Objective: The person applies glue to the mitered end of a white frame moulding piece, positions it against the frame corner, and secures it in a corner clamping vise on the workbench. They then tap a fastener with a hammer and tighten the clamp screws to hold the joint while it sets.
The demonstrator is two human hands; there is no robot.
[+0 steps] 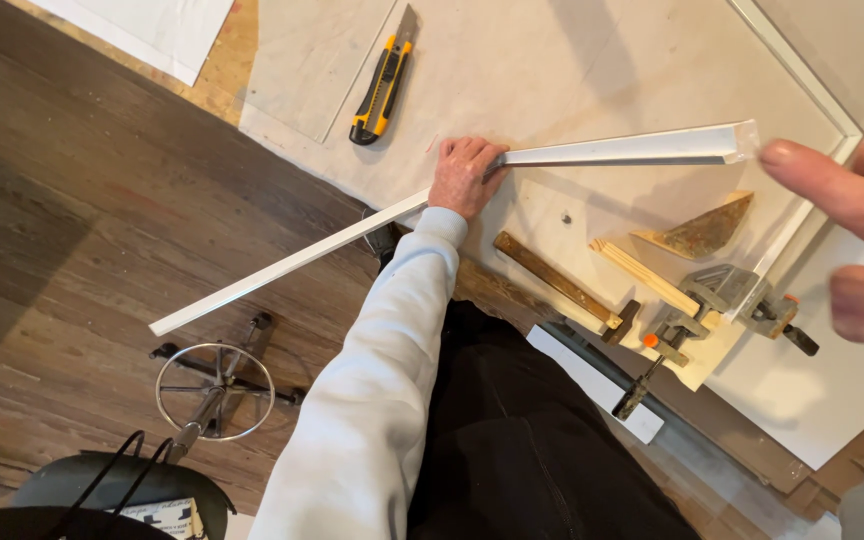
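I am pressing my left hand (464,176), fingers together, onto the long white strip (392,215) lying across the desk (592,80), while my empty right hand (852,235) is hovering apart at three o'clock, so the overhanging seven-o'clock end could tip if pressure eases.

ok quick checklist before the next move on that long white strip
1. Left hand pressing the white strip flat on the work surface: ok.
2. Right hand on the strip: not ok, it is lifted near the strip's end.
3. Strip's far half supported: not ok, it overhangs the floor.
4. Utility knife away from both hands: ok.
5. Knife blade retracted: cannot tell.
6. Clamps gripping the board edge: ok.
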